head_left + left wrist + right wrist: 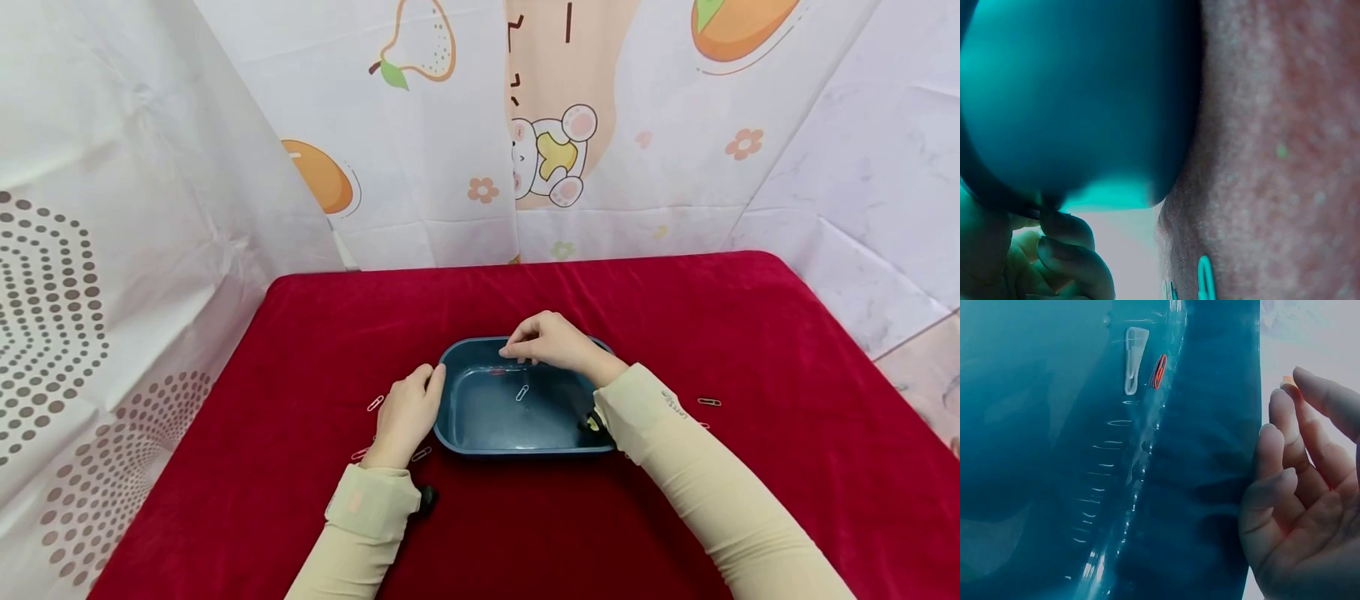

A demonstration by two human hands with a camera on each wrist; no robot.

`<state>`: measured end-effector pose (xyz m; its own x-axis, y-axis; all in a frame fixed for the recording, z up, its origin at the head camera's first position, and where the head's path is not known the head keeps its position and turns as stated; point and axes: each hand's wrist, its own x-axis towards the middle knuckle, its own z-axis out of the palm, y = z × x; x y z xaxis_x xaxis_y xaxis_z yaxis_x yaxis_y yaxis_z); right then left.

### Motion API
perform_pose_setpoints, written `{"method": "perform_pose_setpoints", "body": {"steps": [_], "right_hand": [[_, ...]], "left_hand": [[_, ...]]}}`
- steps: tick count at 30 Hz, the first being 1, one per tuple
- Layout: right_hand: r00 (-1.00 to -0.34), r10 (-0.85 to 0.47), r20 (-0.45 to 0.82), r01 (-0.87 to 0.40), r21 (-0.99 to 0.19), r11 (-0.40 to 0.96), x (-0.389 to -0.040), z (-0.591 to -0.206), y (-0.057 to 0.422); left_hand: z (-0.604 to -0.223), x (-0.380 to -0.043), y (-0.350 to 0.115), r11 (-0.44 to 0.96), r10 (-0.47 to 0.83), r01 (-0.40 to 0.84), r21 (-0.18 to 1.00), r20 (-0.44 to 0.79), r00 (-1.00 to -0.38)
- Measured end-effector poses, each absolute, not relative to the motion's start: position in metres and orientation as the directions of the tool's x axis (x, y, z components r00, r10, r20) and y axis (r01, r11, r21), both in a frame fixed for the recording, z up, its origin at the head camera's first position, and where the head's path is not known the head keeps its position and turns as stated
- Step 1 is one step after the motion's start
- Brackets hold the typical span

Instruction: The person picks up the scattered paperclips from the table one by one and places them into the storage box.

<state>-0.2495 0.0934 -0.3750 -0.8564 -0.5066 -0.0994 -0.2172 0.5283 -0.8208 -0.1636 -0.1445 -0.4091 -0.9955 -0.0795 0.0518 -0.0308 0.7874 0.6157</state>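
A dark blue oblong basin [480, 433] stands on the red cloth. My left hand [408, 412] grips its left rim; the left wrist view shows thumb and fingers pinching the edge of the basin [1085, 94]. Over the far rim, my right hand [551, 340] has thumb and index finger pinched together. Between those fingertips [1282, 403] shows a speck of orange, too small to name its kind. Inside the basin lie a white paper clip [522, 392] and a red paper clip [1159, 371] near the far wall.
Loose paper clips lie on the red cloth [315, 350]: a white one [376, 403] and a pale one [422, 454] by the left hand, a dark one [708, 402] beyond the right forearm. A printed curtain [442, 150] hangs behind the table.
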Motion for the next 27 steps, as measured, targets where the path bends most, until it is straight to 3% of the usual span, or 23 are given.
{"method": "perform_pose_setpoints", "body": {"steps": [15,27], "right_hand": [[-0.871,-0.485,-0.075,-0.198,-0.85,0.488,-0.245,-0.363,0.1],[-0.889,-0.457,0.03,-0.241,-0.879,0.41,-0.243,-0.344,0.113]], "left_hand": [[-0.409,-0.163,-0.144,0.784,-0.082,-0.038,0.62,0.042,-0.996],[-0.409,-0.163,-0.144,0.786,-0.082,-0.037,0.618,0.045,-0.996]]}}
